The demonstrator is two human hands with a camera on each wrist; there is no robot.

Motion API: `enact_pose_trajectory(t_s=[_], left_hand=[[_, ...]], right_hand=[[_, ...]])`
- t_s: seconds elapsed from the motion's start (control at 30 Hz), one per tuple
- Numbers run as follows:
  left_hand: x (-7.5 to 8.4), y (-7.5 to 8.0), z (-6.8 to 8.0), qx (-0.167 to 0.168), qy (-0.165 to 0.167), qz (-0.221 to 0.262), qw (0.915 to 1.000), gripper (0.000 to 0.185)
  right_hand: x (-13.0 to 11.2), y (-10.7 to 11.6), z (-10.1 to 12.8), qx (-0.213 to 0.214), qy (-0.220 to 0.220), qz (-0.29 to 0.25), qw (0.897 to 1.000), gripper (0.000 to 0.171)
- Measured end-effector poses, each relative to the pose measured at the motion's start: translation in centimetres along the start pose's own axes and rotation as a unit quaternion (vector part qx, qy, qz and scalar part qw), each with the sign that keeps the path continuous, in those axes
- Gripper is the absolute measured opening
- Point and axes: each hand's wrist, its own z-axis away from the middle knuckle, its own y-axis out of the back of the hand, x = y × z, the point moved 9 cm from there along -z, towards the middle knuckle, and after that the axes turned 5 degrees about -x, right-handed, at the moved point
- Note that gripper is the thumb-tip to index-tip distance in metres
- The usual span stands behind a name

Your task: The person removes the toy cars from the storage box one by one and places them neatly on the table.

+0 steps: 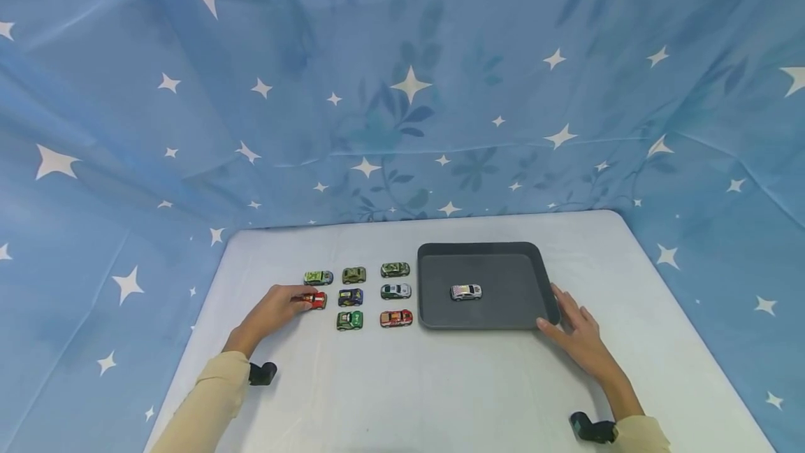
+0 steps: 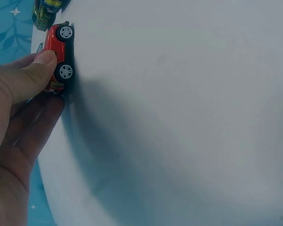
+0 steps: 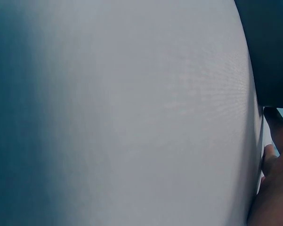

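At the left of the cars, my left hand (image 1: 274,311) holds a red toy car (image 1: 320,300). The left wrist view shows the thumb on the side of this red car (image 2: 58,45), its wheels at or close to the tabletop. My right hand (image 1: 580,336) lies at the near right corner of a dark grey tray (image 1: 512,285), thumb and fingers extended against its edge. A silver toy car (image 1: 466,292) with coloured markings sits inside the tray. In the right wrist view only part of the right hand (image 3: 275,188) shows, beside the tray's dark wall (image 3: 273,56).
Several toy cars stand in rough rows left of the tray, among them a green one (image 1: 349,321), a purple one (image 1: 350,298), a red-orange one (image 1: 396,318) and a white-silver one (image 1: 395,291). They rest on a white table (image 1: 402,390). Blue star-patterned cloth (image 1: 402,138) rises behind.
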Motion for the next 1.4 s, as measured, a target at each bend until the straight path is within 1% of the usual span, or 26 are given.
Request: enact_pose_trajectory(t_s=[0.23, 0.37, 0.5, 0.63, 0.77, 0.93, 1.13, 1.23, 1.4], left_hand=[[0.1, 0.1, 0.3, 0.006, 0.010, -0.014, 0.9998, 0.034], [0.0, 0.1, 0.6, 0.012, 0.023, -0.009, 0.9996, 0.036], [-0.3, 0.3, 0.9, 0.021, 0.024, 0.000, 0.9995, 0.038], [-0.4, 0.8, 1.0, 0.039, 0.015, 0.007, 0.9991, 0.037], [-0.4, 1.5, 1.3, 0.062, 0.018, 0.014, 0.9978, 0.035], [0.1, 2.4, 1.4, 0.092, 0.017, 0.025, 0.9953, 0.042], [0.9, 3.0, 0.8, 0.109, 0.008, 0.045, 0.9930, 0.054], [1.7, 3.0, 0.1, 0.111, -0.004, 0.061, 0.9920, 0.056], [3.2, 2.4, -1.5, 0.113, -0.022, 0.086, 0.9896, 0.056]], right_hand=[[-0.1, 0.0, 0.0, -0.001, 0.003, -0.003, 1.000, 0.092], [-0.2, 0.0, 0.0, 0.000, 0.003, -0.002, 1.000, 0.091], [-0.2, 0.0, 0.1, -0.001, 0.000, -0.001, 1.000, 0.091], [-0.1, 0.0, 0.0, -0.004, -0.005, -0.007, 1.000, 0.092], [-0.1, 0.0, -0.1, -0.005, -0.006, -0.010, 1.000, 0.092], [-0.1, 0.2, -0.2, -0.001, -0.001, -0.005, 1.000, 0.091], [-0.3, 0.1, -0.1, 0.001, 0.010, -0.006, 1.000, 0.090], [-0.3, 0.1, -0.1, 0.002, 0.013, -0.006, 1.000, 0.090], [-0.2, 0.0, -0.1, 0.001, 0.005, -0.003, 1.000, 0.091]])
